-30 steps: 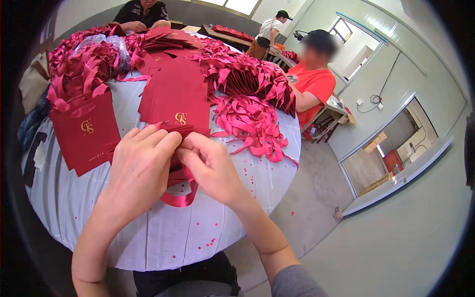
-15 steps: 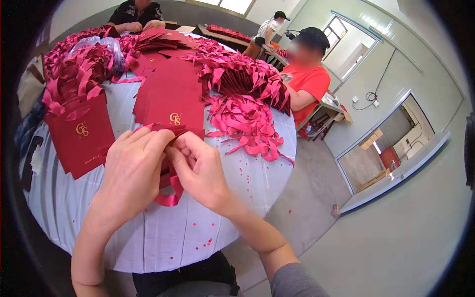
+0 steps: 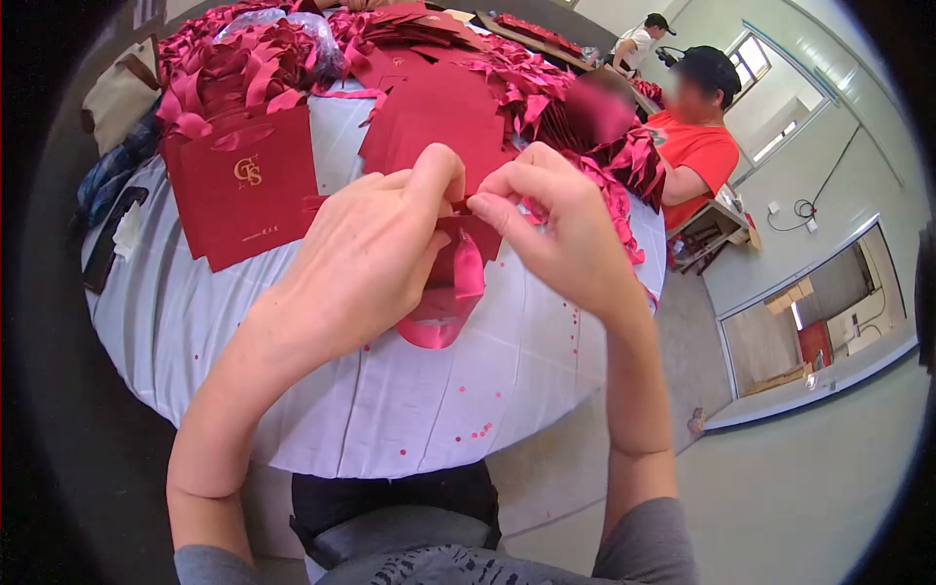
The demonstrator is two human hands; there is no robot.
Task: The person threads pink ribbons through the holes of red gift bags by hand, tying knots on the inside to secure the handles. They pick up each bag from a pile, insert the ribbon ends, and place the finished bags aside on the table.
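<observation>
Ribbon [image 3: 444, 297] of glossy red satin hangs in a loose loop between the two hands, just above the near part of the round table, its lower curl resting against the white tablecloth [image 3: 292, 390]. The left hand [image 3: 375, 244] comes in from the lower left with thumb and forefinger pinched narrow at the top of the loop and the other fingers curled under. The right hand [image 3: 565, 229] meets it from the right, its thumb and forefinger also pressed close together, fingertip almost touching the left thumb. Both pinch at the same spot, where the ribbon meets a dark red paper edge. The hands cover that spot, so whether each pinch holds ribbon alone or ribbon and paper together is hard to tell.

Just behind the hands lies a stack of flat dark red paper bags [image 3: 439, 107]. To the left, one flat bag with a gold logo [image 3: 244, 185] leans against a heap of ribboned bags [image 3: 234, 73]. Small red paper dots [image 3: 478, 429] speckle the cloth near the table's front edge. At the far right side of the table sits a person in an orange shirt [image 3: 697, 146], and another person [image 3: 639, 39] stands well beyond.
</observation>
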